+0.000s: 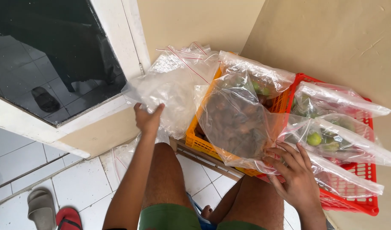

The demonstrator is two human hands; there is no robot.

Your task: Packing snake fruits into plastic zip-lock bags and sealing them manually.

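While my left hand (147,119) pinches an empty clear bag (170,89) and my right hand (291,172) grips the filled bag (236,123) in the orange crate (195,142), that bag could tear if tugged.

My left hand (147,118) on empty bag (172,85), left of near crate (199,142). Right hand (294,172) at filled bag (236,121) lying in that crate. Second crate (357,170) right of it, bagged fruit (327,138) inside. Sandals (50,211) on floor, far left.
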